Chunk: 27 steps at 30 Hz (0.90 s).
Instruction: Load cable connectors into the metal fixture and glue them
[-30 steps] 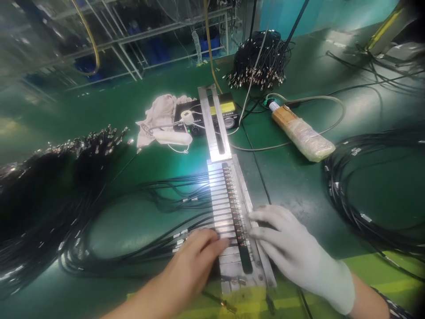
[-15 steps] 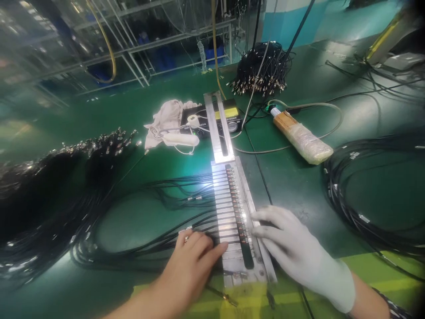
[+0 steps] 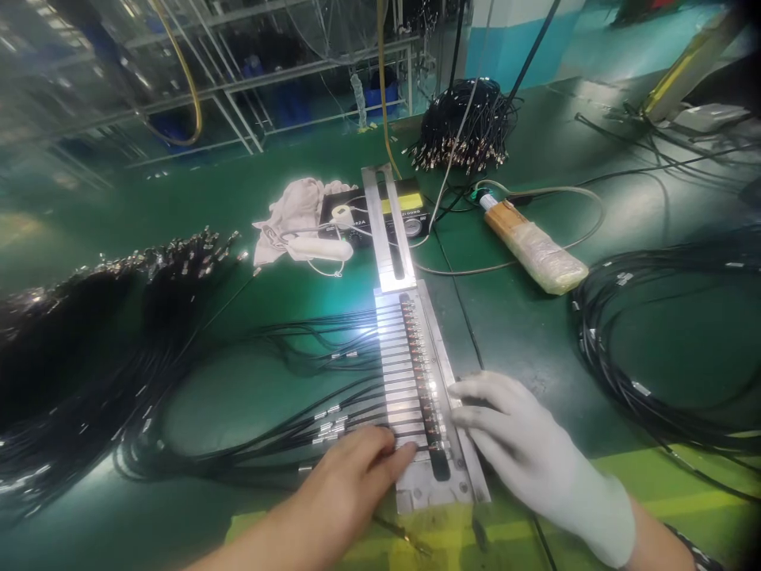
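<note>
Two hands, head view: your bare left hand (image 3: 350,472), thumb and fingers drawn close over lowest black cable (image 3: 422,449), pinch or press cannot be told; your gloved right hand (image 3: 526,448), fingers slightly parted along right edge of slotted metal fixture (image 3: 429,496), grip unclear. Fixture lies before you, mid-bench. Advisable: press cable flat in groove, align tip, brace fixture. Counted: one fixture, one slotted plate (image 3: 376,214), three outlying cable bundles (image 3: 467,119).

- Two hands: bare left hand (image 3: 360,469), gloved right hand (image 3: 523,452)
- One jig (image 3: 410,498)
- Cables (image 3: 321,321) into it: over ten, too fine for an exact count
- One slotted plate (image 3: 371,214)
- One box (image 3: 357,224)
- One cloth (image 3: 291,208)
- One wrapped block (image 3: 538,247)
- Three cable bunches: left (image 3: 77,373), back (image 3: 467,119), right (image 3: 603,365)
</note>
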### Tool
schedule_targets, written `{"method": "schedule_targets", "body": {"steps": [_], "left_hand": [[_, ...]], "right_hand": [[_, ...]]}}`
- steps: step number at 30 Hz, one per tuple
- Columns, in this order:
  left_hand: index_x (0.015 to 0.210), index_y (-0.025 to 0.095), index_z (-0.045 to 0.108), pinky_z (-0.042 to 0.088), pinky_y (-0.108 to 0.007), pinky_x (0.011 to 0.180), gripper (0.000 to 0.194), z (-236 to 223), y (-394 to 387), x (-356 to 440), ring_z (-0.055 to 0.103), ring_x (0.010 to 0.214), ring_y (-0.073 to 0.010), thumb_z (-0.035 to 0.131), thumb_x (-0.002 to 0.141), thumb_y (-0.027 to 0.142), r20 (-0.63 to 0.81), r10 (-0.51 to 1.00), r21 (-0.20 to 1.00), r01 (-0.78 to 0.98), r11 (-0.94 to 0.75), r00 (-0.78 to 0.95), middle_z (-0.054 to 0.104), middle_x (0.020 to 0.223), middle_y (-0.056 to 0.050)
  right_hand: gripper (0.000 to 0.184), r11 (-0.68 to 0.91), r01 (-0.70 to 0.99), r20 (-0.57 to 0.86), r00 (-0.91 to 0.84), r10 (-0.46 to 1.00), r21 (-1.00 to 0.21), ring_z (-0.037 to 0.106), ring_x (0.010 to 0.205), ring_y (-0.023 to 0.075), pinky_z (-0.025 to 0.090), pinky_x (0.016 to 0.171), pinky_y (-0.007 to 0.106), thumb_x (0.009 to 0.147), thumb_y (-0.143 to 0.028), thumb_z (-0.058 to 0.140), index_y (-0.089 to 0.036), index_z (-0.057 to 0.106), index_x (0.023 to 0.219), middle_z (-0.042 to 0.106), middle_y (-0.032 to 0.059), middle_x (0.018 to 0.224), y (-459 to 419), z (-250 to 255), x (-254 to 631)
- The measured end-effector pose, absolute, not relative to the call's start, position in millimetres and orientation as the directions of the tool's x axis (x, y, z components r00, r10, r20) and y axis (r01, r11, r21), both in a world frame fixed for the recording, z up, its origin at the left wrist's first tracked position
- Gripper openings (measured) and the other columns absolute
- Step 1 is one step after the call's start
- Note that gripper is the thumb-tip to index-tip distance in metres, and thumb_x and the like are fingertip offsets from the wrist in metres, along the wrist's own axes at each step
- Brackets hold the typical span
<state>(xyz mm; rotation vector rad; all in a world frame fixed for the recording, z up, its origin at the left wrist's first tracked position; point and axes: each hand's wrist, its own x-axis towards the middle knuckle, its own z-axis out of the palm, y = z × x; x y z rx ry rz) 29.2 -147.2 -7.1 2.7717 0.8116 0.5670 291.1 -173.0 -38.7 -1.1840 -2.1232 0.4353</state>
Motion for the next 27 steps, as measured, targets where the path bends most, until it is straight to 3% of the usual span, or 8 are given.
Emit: {"method": "schedule_targets", "body": {"steps": [3, 9, 16, 19, 23, 27], "left_hand": [[0.108, 0.015, 0.066, 0.059, -0.021, 0.070, 0.041, -9, -147, 29, 0.065, 0.076, -0.0133, 0.025, 0.107, 0.018, 0.288, 0.555, 0.264, 0.492, -0.829, 0.780, 0.064, 0.082, -0.006], [0.130, 0.012, 0.058, 0.058, -0.032, 0.089, 0.042, -28, -153, 13, 0.063, 0.100, -0.0205, 0.026, 0.104, 0.014, 0.284, 0.493, 0.243, 0.436, -0.867, 0.822, 0.065, 0.104, -0.013], [0.118, 0.015, 0.062, 0.056, -0.025, 0.081, 0.033, -29, -152, 18, 0.063, 0.094, -0.0169, 0.032, 0.105, 0.017, 0.275, 0.551, 0.381, 0.437, -0.815, 0.788, 0.066, 0.103, -0.010], [0.122, 0.020, 0.063, 0.049, -0.029, 0.072, 0.038, -41, -158, 14, 0.056, 0.082, -0.0168, 0.030, 0.105, 0.013, 0.339, 0.622, 0.339, 0.525, -0.781, 0.706, 0.061, 0.093, -0.007], [0.136, 0.019, 0.055, 0.038, -0.030, 0.066, 0.047, -49, -164, 3, 0.048, 0.071, -0.0166, 0.028, 0.100, 0.004, 0.251, 0.574, 0.239, 0.524, -0.817, 0.780, 0.055, 0.078, -0.003], [0.130, 0.016, 0.056, 0.040, -0.033, 0.071, 0.040, -43, -174, -7, 0.052, 0.079, -0.0187, 0.033, 0.099, 0.009, 0.224, 0.564, 0.349, 0.475, -0.808, 0.795, 0.061, 0.090, -0.007]], "right_hand": [[0.027, 0.528, 0.617, 0.386, -0.361, 0.849, -0.584, 0.055, 0.112, 0.0269, 0.054, 0.091, 0.048, 0.094, -0.006, 0.048, -0.020, 0.065, 0.109, 0.064, 0.0113, 0.117, -173, -37, 291], [0.028, 0.517, 0.617, 0.380, -0.351, 0.856, -0.594, 0.057, 0.112, 0.0273, 0.054, 0.092, 0.049, 0.092, -0.004, 0.048, -0.020, 0.066, 0.107, 0.065, 0.0111, 0.117, -172, -34, 289], [0.034, 0.578, 0.590, 0.450, -0.368, 0.814, -0.563, 0.060, 0.109, 0.0253, 0.056, 0.090, 0.045, 0.086, 0.000, 0.046, -0.020, 0.066, 0.105, 0.068, 0.0096, 0.115, -170, -32, 288], [0.032, 0.552, 0.594, 0.423, -0.357, 0.833, -0.585, 0.059, 0.110, 0.0262, 0.056, 0.091, 0.047, 0.087, 0.000, 0.047, -0.020, 0.067, 0.103, 0.067, 0.0104, 0.116, -168, -33, 289], [0.031, 0.537, 0.590, 0.388, -0.372, 0.843, -0.602, 0.059, 0.111, 0.0265, 0.056, 0.091, 0.047, 0.089, -0.001, 0.046, -0.019, 0.067, 0.102, 0.067, 0.0114, 0.115, -168, -34, 290], [0.032, 0.546, 0.608, 0.392, -0.381, 0.837, -0.576, 0.060, 0.111, 0.0269, 0.055, 0.092, 0.048, 0.090, -0.003, 0.046, -0.021, 0.069, 0.104, 0.067, 0.0110, 0.114, -170, -34, 291]]}}
